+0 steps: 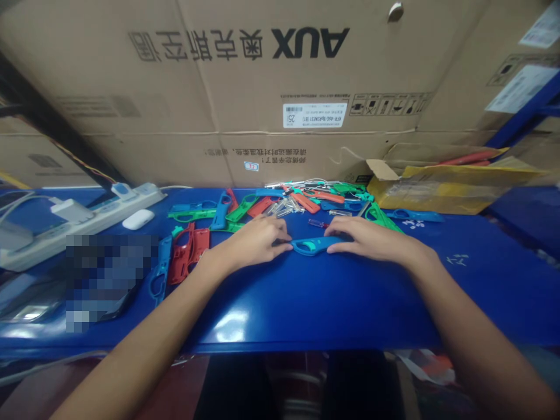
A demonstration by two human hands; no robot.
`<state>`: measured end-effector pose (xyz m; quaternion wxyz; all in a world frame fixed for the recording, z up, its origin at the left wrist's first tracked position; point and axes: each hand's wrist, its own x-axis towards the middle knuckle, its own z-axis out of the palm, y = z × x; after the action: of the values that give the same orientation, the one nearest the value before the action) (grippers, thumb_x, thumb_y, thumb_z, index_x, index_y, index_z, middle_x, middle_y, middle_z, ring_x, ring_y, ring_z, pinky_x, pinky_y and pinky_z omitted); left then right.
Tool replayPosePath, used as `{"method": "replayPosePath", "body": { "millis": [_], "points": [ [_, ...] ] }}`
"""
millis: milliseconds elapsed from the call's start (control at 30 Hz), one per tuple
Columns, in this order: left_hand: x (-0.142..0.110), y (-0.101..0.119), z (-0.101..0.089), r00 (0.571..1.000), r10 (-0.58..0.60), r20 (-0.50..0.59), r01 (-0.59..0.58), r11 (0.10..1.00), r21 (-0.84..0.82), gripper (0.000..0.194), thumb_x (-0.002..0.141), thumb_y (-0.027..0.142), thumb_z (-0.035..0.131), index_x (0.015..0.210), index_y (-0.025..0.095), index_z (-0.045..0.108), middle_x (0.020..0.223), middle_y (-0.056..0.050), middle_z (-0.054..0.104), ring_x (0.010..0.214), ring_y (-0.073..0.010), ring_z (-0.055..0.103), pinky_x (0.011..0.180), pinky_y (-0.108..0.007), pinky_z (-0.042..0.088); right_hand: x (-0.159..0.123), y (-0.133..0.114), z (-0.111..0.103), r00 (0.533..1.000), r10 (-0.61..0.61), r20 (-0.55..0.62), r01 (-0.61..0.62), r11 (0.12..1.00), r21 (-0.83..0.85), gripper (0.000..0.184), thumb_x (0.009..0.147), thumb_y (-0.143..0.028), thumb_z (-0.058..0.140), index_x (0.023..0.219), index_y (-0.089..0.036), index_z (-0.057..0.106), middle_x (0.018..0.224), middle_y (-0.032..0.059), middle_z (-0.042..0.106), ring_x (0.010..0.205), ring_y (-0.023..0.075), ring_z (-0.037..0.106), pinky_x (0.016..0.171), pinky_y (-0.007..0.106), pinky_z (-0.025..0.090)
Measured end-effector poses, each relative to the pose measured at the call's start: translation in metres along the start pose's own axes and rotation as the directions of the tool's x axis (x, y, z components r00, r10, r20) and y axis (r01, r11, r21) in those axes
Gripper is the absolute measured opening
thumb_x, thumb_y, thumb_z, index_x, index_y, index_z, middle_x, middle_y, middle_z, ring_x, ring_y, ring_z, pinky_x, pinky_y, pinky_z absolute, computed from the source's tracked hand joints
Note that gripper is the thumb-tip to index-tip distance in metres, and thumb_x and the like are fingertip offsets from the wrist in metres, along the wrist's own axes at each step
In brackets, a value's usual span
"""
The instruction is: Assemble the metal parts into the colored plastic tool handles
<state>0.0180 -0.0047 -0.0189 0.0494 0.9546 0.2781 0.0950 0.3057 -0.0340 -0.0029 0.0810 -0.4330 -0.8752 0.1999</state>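
A blue plastic lighter handle (315, 245) with a teal trigger lies lengthwise at the middle of the blue table, one end towards each hand. My left hand (259, 239) pinches its left, looped end between thumb and fingers. The other end is in the closed fingers of my right hand (370, 238), which partly cover it. Just beyond the handle is a small purplish piece with a clear body (317, 223). Clear lighter tanks (284, 206) lie in a loose group behind my left hand.
Red casing halves (188, 254) and a blue casing (161, 268) lie left of my left arm. Mixed green, orange and blue parts (306, 201) are heaped at the back. A yellow-taped carton (446, 189) stands back right, a power strip (83, 224) at left.
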Motion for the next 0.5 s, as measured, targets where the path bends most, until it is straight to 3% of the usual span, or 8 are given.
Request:
{"method": "replayPosePath", "body": {
  "millis": [367, 500],
  "points": [
    [0.003, 0.003, 0.003, 0.997, -0.065, -0.039, 0.066, 0.998, 0.021, 0.012, 0.09, 0.033, 0.071, 0.092, 0.024, 0.079, 0.092, 0.0, 0.073, 0.08, -0.017, 0.065, 0.068, -0.032, 0.042, 0.004, 0.001, 0.004, 0.999, -0.046, -0.019, 0.044, 0.997, -0.063, 0.03, 0.091, -0.045, 0.067, 0.103, -0.018, 0.067, 0.104, 0.0092, 0.066, 0.097, 0.0245, 0.061, 0.085, 0.035, 0.047],
    [0.004, 0.015, 0.001, 0.998, -0.035, -0.044, 0.042, 0.985, 0.166, 0.015, 0.092, 0.031, 0.069, 0.085, 0.02, 0.077, 0.09, -0.002, 0.072, 0.084, -0.0189, 0.064, 0.073, -0.033, 0.041, 0.005, 0.001, 0.006, 0.998, -0.054, -0.039, 0.05, 0.993, -0.109, 0.028, 0.09, -0.043, 0.068, 0.103, -0.018, 0.066, 0.104, 0.0094, 0.065, 0.097, 0.0244, 0.061, 0.085, 0.035, 0.047]
  ]
}}
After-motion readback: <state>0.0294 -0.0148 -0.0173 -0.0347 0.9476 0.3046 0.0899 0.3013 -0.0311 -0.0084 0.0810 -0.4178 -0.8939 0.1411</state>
